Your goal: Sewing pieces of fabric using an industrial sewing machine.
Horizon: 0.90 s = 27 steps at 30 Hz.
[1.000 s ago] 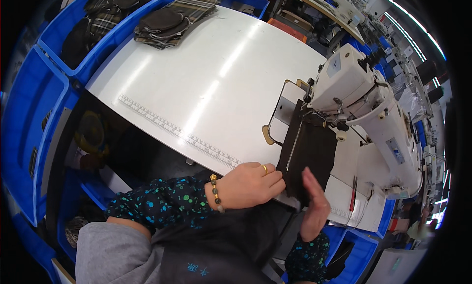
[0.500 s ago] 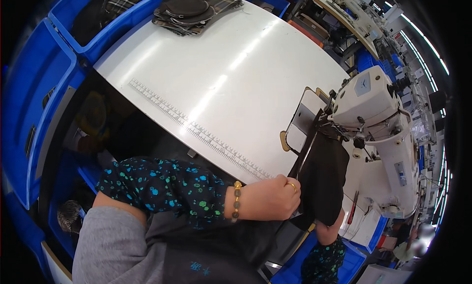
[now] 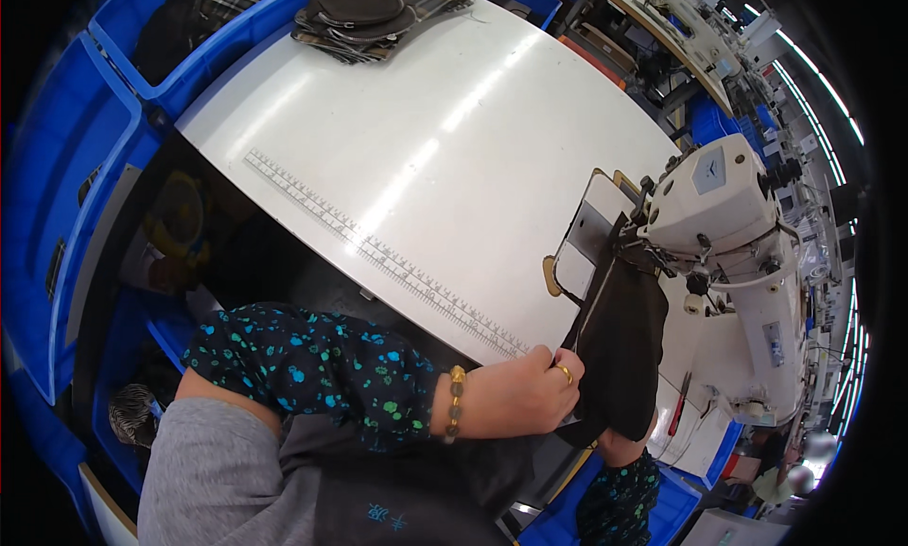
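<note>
A black fabric piece (image 3: pixel 619 347) lies at the right end of the white table, its far end under the head of a white sewing machine (image 3: pixel 709 196). Along its left edge runs a thin pale line, whose nature I cannot make out. My left hand (image 3: pixel 515 395), with a ring and a beaded bracelet, is closed in a pinch on this near left edge. Beneath the near right part of the cloth is my right hand (image 3: pixel 622 446); its fingers are hidden by the fabric. Beside the machine's foot area sits a metal plate (image 3: pixel 588 232).
A ruler strip (image 3: pixel 378 248) runs along the near edge of the white table (image 3: pixel 378 121). Dark and plaid pieces (image 3: pixel 364 21) are stacked at its far side. Blue bins (image 3: pixel 71 206) stand at left. A red-handled tool (image 3: pixel 678 409) lies right of the cloth.
The black fabric has shifted slightly, and its pale-lined edge shows more. My left hand keeps its pinch and has moved only a little. The view has tilted slightly.
</note>
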Tool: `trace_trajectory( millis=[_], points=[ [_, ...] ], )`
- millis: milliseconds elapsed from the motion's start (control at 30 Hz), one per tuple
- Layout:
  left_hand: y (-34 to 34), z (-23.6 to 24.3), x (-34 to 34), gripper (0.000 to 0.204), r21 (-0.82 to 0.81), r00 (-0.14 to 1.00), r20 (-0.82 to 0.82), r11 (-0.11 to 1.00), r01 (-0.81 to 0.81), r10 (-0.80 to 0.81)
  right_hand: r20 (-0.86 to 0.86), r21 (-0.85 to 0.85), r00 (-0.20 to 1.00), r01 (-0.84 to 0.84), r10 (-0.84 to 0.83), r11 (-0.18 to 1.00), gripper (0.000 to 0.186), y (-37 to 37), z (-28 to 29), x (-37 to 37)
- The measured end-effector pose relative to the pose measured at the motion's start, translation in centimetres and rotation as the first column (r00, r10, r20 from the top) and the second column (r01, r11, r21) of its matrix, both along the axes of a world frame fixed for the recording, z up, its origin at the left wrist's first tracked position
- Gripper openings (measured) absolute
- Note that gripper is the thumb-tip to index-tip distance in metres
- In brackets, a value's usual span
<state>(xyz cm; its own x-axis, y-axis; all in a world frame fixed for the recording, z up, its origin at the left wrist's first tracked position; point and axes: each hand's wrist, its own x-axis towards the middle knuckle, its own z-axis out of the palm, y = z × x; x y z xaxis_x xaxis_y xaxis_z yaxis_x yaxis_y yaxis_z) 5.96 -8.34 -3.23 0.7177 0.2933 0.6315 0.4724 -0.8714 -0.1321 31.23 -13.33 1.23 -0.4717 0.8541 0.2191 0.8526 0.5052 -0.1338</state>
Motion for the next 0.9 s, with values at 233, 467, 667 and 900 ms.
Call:
trace_trajectory(
  millis=[233,467,667,900],
  points=[
    [0.1,0.4,0.3,0.018,-0.003,1.000,-0.023,1.000,0.007,-0.007,-0.014,-0.043,0.992,0.128,-0.128,0.991,0.053,4.6,0.0,0.8],
    [0.1,0.7,0.4,0.017,-0.038,0.999,-0.024,0.999,0.020,-0.021,-0.078,-0.073,0.966,0.242,-0.247,0.968,0.061,3.8,-0.6,2.6],
    [0.3,0.7,0.4,0.015,-0.050,1.000,-0.017,0.999,0.016,-0.016,-0.003,-0.025,1.000,-0.012,0.012,1.000,0.047,-0.9,-1.3,1.3],
    [0.4,1.2,0.5,0.014,-0.107,0.999,-0.033,0.994,0.031,-0.035,-0.086,-0.080,0.995,0.035,-0.042,0.996,0.037,-1.9,-1.6,1.3]
  ],
)
